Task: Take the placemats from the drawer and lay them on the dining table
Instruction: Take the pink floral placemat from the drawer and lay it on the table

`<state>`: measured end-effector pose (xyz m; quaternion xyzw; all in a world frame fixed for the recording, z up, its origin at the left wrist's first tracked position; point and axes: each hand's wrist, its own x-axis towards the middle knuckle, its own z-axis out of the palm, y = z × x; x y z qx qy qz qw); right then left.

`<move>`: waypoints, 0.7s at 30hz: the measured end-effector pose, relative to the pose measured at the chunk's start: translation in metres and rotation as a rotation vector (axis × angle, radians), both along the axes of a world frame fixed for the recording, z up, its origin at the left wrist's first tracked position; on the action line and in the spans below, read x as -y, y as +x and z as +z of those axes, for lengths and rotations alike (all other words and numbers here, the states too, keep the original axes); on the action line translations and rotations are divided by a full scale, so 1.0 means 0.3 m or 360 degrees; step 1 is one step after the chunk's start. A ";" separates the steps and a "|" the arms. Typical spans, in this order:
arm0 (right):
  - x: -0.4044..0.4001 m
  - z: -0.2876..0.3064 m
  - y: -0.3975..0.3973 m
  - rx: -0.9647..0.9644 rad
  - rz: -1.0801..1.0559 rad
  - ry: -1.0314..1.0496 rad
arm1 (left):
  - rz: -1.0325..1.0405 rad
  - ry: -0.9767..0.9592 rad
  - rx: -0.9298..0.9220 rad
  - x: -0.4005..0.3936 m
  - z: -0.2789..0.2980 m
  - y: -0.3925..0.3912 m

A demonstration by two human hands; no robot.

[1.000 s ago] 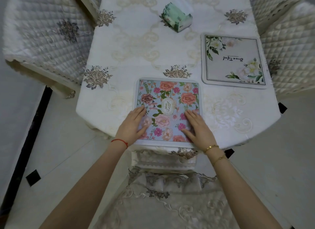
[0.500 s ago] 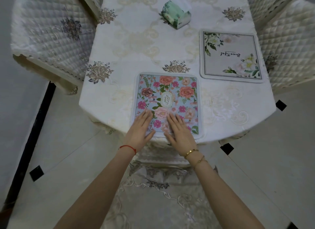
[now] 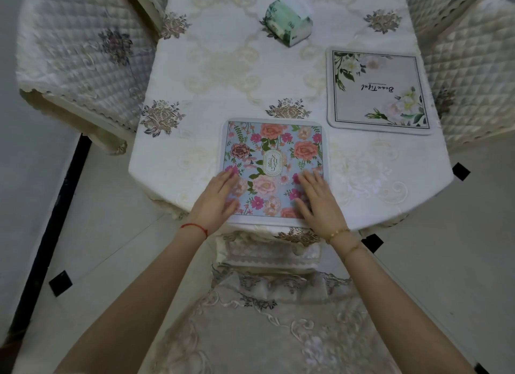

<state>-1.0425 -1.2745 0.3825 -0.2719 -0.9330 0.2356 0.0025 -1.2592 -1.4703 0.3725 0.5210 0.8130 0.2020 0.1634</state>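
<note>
The fingers of the left hand (image 3: pixel 216 199) lie straight and close together, flat on the near left part of the flowered placemat (image 3: pixel 274 161), and hold nothing; the thumb sticks out to the right along the mat's lower edge. The fingers of the right hand (image 3: pixel 317 200) lie just as straight and flat on the near right part of the same mat, with the thumb pointing left, and also hold nothing. A red string (image 3: pixel 195 228) circles the left wrist, and thin gold bracelets (image 3: pixel 338 232) circle the right one. The flowered placemat has a pale blue ground with pink and orange blooms and a small oval label at its middle; it lies flat on the dining table (image 3: pixel 237 67), at the near edge, squarely in front of the person. A 2nd placemat (image 3: pixel 379 92), grey with white flowers in 2 corners and a line of script, lies flat on the table to the right and a little farther off, near the flowered one but apart from it. A green tissue pack (image 3: pixel 288 25) sits farther back on the white embroidered tablecloth. A quilted chair (image 3: pixel 78 61) stands at the table's left side, another (image 3: pixel 468 75) at its right side, and a 3rd chair with a lace cover (image 3: pixel 267 318) is tucked in below the near edge, between the person's forearms.
</note>
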 end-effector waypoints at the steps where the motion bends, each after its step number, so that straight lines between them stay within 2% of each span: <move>1: -0.010 -0.003 -0.050 0.0016 0.0032 0.0009 | -0.0011 0.0012 -0.0015 -0.036 0.008 -0.008; 6: -0.032 -0.031 -0.251 0.0096 0.0202 0.0029 | -0.0078 -0.0036 -0.0016 -0.178 0.021 -0.038; 11: -0.069 -0.078 -0.232 0.0094 0.0275 0.0079 | -0.0027 -0.0115 -0.0043 -0.197 -0.021 -0.065; 18: -0.161 -0.077 -0.078 0.0104 0.0005 0.0119 | 0.0061 -0.0105 -0.0129 -0.157 -0.037 -0.081; 21: -0.185 -0.056 -0.106 0.0076 -0.0110 0.0092 | 0.0097 -0.0077 -0.0134 -0.183 -0.028 -0.111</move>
